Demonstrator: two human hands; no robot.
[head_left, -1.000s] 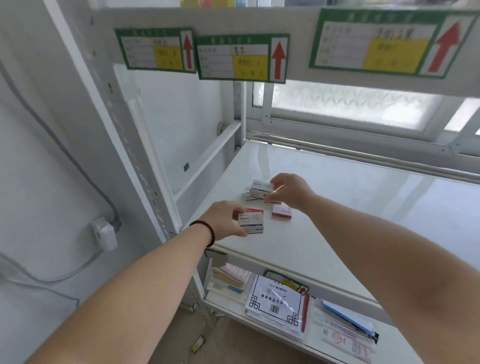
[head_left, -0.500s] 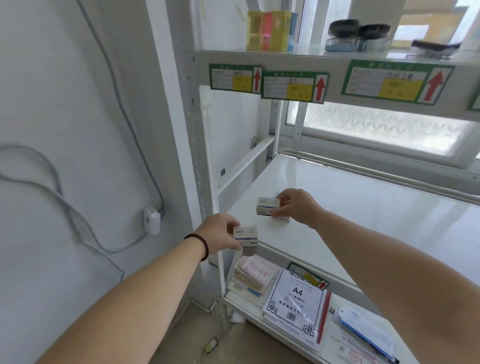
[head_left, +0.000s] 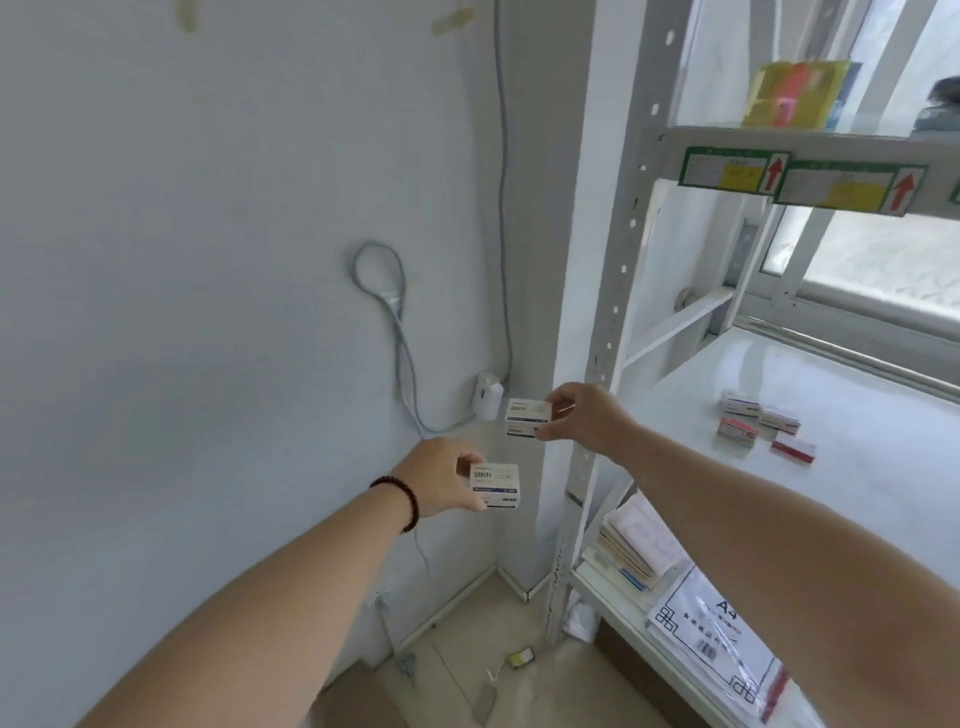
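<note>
My left hand (head_left: 439, 475) pinches a small white box with a dark stripe (head_left: 496, 486), held in the air in front of the wall, left of the shelf post. A little higher and to the right, my right hand (head_left: 584, 418) pinches what looks like two stacked white boxes (head_left: 527, 418) of the same kind. Both hands are off the shelf, level with its left edge. Several small boxes (head_left: 761, 423), some white and some red, lie on the white shelf board (head_left: 857, 467) at the right.
A perforated white shelf post (head_left: 605, 322) stands just behind my right hand. Grey cables and a white plug (head_left: 488, 395) hang on the wall. Below, a lower shelf holds paper packs and an A4 packet (head_left: 711, 634). The upper shelf carries green labels (head_left: 847, 187) and coloured boxes.
Both hands have lifted their boxes off the shelf and carried them left, past the shelf post. The view has swung left toward the wall.
</note>
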